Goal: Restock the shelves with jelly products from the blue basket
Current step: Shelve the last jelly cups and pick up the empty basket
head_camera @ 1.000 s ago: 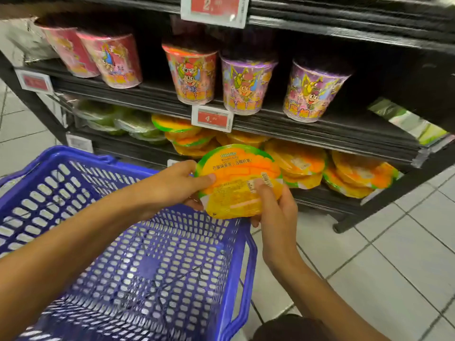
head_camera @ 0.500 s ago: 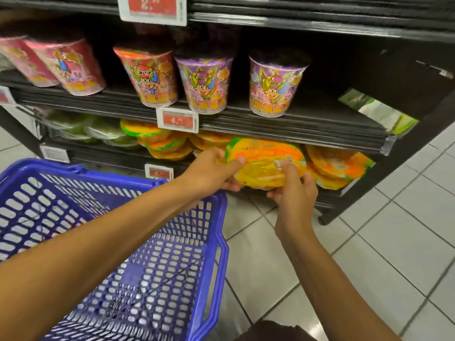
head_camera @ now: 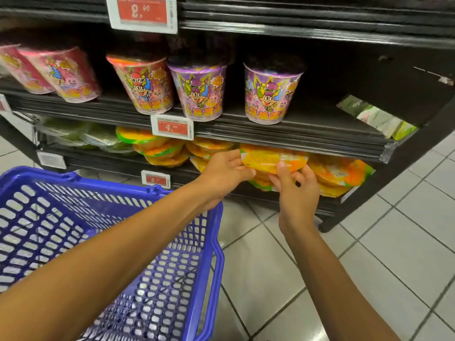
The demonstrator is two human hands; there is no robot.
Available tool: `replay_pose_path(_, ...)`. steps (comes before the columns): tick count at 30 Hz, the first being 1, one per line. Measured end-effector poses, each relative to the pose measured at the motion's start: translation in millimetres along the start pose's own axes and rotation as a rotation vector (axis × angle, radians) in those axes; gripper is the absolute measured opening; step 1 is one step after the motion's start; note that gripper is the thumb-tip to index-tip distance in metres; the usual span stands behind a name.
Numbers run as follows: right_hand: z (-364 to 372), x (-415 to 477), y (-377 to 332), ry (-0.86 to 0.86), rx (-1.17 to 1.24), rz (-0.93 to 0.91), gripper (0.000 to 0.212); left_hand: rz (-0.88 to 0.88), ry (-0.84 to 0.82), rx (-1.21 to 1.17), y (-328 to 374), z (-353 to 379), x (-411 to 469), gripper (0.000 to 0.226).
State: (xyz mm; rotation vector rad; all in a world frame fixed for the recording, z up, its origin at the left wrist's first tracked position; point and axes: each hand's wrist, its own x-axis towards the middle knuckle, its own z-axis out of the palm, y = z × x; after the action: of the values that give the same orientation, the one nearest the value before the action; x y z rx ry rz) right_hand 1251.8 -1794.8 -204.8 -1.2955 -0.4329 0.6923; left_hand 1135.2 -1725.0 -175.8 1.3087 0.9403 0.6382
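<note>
Gripping jelly cup [head_camera: 273, 161], left hand [head_camera: 221, 172] and right hand [head_camera: 299, 193], under 4.00 tag [head_camera: 172, 127].

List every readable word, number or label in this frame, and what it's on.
"2.00", first digit smeared: top price tag
"4.00": middle price tag
"9", rest blurred: bottom price tag
Too blurred to read: print on the cups, the jelly pack, the white tag.
</note>
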Motion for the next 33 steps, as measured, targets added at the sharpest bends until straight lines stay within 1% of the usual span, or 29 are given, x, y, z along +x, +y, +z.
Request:
replay_pose_path(2, 2, 3, 2, 0.0, 0.01, -0.003, 0.029, 0.017, -0.025, 0.085, -2, 3, -1, 0.03)
replay_pose_path(4, 3, 5, 2, 0.004, 0.001, -0.008, 0.025, 0.024, -0.031, 0.117, -4, 4, 0, 0.03)
replay_pose_path(8, 4, 9, 3, 0.028, -0.022, 0.001, 0.024, 0.019, -0.06, 0.121, -1, -1, 1, 0.033)
replay_pose_path(11, 5, 7, 1, 0.038, -0.018, 0.017, 0.03, -0.018, -0.072, 0.111, -1, -7, 3, 0.037)
replay_pose_path(13, 7, 2, 1, 0.073, -0.002, 0.043, 0.034, -0.051, -0.074, 0.091, -2, -9, 4, 0.037)
replay_pose_path(15, 10, -7, 2, 0.1, -0.025, 0.07, 0.031, -0.082, -0.073, 0.069, -3, -14, 3, 0.038)
replay_pose_path(16, 13, -13, 4, 0.085, -0.053, 0.083, 0.028, -0.097, -0.08, 0.058, -3, -19, 2, 0.039)
replay_pose_path(18, 20, -27, 8, -0.027, -0.114, 0.116, 0.022, -0.118, -0.128, 0.04, -2, -31, 1, 0.037)
replay_pose_path(20, 29, -41, 11, -0.171, -0.178, 0.098, 0.013, -0.129, -0.193, 0.034, 1, -48, -2, 0.032)
replay_pose_path(23, 44, -55, 16, -0.333, -0.269, 0.006, 0.019, -0.144, -0.235, 0.054, 4, -80, -10, 0.023)
replay_pose_path(27, 59, -58, 24, -0.542, -0.482, -0.11, 0.024, -0.102, -0.311, 0.16, -3, -120, -25, 0.012)
replay_pose_path(28, 61, -56, 27, -0.593, -0.587, -0.149, 0.023, -0.093, -0.291, 0.178, -6, -130, -27, 0.012)
replay_pose_path(30, 68, -54, 23, -0.668, -0.797, -0.163, 0.02, -0.091, -0.155, 0.199, -5, -151, -33, 0.014)
replay_pose_path(33, 77, -55, 3, -0.697, -0.945, -0.035, 0.02, -0.186, 0.068, 0.065, 3, -176, -60, 0.017)
